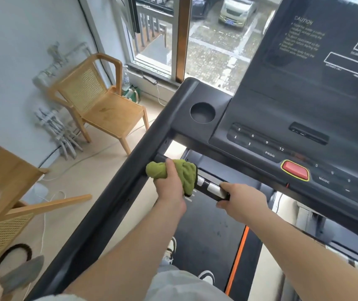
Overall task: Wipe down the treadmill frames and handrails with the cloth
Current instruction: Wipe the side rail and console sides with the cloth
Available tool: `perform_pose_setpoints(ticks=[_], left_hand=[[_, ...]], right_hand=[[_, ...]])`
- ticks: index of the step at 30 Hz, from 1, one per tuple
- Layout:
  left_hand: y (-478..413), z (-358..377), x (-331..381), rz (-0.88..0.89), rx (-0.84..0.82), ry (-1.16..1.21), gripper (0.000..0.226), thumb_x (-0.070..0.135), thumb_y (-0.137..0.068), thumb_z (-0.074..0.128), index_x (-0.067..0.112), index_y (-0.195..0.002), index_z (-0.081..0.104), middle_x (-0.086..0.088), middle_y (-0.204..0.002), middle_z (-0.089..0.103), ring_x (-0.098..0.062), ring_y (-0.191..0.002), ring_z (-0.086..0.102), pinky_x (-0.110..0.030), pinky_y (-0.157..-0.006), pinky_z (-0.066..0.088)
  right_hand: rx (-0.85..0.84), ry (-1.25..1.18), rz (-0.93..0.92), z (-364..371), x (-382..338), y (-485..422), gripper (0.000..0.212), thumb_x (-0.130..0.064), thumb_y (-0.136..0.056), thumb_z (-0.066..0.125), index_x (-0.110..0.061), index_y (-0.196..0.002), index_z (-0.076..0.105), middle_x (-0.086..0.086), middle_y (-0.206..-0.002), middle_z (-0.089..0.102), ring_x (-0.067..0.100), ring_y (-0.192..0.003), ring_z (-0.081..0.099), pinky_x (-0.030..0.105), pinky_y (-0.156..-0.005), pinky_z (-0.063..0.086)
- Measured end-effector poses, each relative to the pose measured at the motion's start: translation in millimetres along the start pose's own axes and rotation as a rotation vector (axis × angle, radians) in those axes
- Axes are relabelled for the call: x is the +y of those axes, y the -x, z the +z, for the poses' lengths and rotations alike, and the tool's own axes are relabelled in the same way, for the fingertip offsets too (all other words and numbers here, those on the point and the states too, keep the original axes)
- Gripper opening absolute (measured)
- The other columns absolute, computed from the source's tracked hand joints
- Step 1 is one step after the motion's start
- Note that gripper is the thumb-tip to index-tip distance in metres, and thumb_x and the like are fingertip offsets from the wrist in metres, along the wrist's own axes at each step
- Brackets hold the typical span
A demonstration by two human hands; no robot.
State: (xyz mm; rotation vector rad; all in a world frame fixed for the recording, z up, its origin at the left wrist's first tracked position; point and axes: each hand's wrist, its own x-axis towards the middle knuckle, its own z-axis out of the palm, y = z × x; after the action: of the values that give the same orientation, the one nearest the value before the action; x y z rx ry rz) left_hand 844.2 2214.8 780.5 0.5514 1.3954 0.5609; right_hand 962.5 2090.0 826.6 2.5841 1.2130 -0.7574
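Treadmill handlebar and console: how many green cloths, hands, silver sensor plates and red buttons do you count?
Green terry cloth: 1
Bare hands: 2, left hand gripping the cloth, right hand gripping the black handlebar
Silver metal sensor plates: 2
Red rectangular button: 1
Total: 6

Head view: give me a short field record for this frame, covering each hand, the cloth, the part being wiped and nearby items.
left hand: grips the green cloth, which is wrapped round the short grip bar
right hand: grips the bar's other end
cloth position: near where the bar meets the black side handrail
console: above the bar, with red button and cup holder
surroundings: wooden chair left of the handrail
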Motion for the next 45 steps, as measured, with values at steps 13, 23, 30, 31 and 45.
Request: perform_pose_setpoints(ticks=[13, 23, 30, 31, 45], left_hand=[[-25, -3, -1, -0.053, 0.035, -0.072, 0.069, 0.071, -0.081, 0.067, 0.011, -0.116, 0.067, -0.003, -0.091, 0.069, -0.024, -0.073, 0.069, -0.030, -0.060, 0.054], [57, -2, -60, -0.237, -0.385, -0.513, 0.055, 0.068, -0.086, 0.067, 0.022, -0.115, 0.070, 0.003, -0.093, 0.079, -0.013, -0.081, 0.077, -0.034, -0.079, 0.063], [55, -46, 26, 0.335, -0.179, -0.592, 0.033, 0.057, -0.087, 0.074, 0.024, -0.090, 0.072, 0.014, -0.077, 0.075, -0.002, -0.076, 0.073, -0.019, -0.068, 0.057], [55, -46, 43, 0.488, -0.159, -0.666, 0.031, 0.057, -0.086, 0.074, 0.026, -0.088, 0.069, 0.014, -0.078, 0.074, -0.004, -0.078, 0.072, -0.023, -0.070, 0.056], [31, 31, -6, 1.168, -0.423, -1.882, 0.044, 0.056, -0.085, 0.045, 0.021, -0.107, 0.058, -0.007, -0.109, 0.059, -0.030, -0.100, 0.054, -0.042, -0.093, 0.039]], right_hand=[[0.011, -0.033, 0.001, 7, 6, -5, 0.022, -0.047, -0.095, 0.065, -0.036, -0.111, 0.054, -0.008, -0.097, 0.065, 0.022, -0.094, 0.063, 0.029, -0.061, 0.039], [-0.010, 0.002, 0.003, 8, 13, -2, 0.046, -0.016, -0.086, 0.053, -0.044, -0.122, 0.054, -0.011, -0.104, 0.067, 0.022, -0.100, 0.067, 0.026, -0.058, 0.039], [-0.029, -0.091, -0.068, -1, 24, 8, 0.051, -0.042, -0.083, 0.078, -0.035, -0.127, 0.053, -0.007, -0.115, 0.066, 0.022, -0.108, 0.064, 0.037, -0.081, 0.058], [-0.026, -0.075, -0.050, -1, 28, 10, 0.052, -0.044, -0.081, 0.078, -0.034, -0.126, 0.054, -0.006, -0.116, 0.066, 0.022, -0.105, 0.065, 0.039, -0.081, 0.060], [0.031, -0.105, 0.141, 15, 68, 29, 0.025, -0.047, -0.087, 0.071, -0.034, -0.106, 0.063, -0.009, -0.094, 0.065, 0.018, -0.086, 0.060, 0.029, -0.069, 0.053]])
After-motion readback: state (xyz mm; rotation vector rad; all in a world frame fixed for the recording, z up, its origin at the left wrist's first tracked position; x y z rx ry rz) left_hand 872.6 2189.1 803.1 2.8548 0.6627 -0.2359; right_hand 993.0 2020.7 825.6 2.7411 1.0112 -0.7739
